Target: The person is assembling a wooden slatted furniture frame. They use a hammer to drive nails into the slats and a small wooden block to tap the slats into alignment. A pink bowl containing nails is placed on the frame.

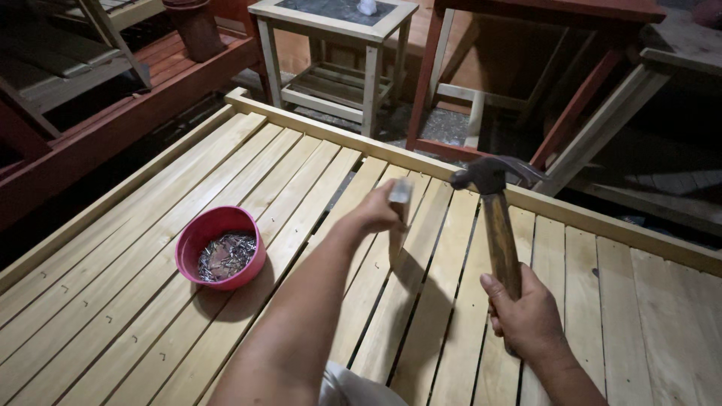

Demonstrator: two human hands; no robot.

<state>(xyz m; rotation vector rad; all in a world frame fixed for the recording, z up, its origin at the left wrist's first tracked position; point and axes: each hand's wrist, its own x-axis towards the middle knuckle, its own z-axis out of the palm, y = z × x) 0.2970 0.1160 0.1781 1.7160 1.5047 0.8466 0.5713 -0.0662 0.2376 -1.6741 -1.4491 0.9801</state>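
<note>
— Hammer (498, 225): where?
— Head view: raised upright over the slats (316, 180), right hand (529, 316) fingers wrapped tight round its handle.
— Left hand (378, 213)?
— Fingers closed on a small block (399, 214), standing on a slat.
— Around?
— Pink bowl (220, 248) of nails to the left; stool (335, 56) beyond the frame.

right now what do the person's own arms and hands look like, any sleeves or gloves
Both are bare. The left hand and its forearm show no sleeve, glove, watch or ring. The right hand is also ungloved, with a bare wrist. A bit of light cloth shows under the left arm near the bottom edge.
</note>
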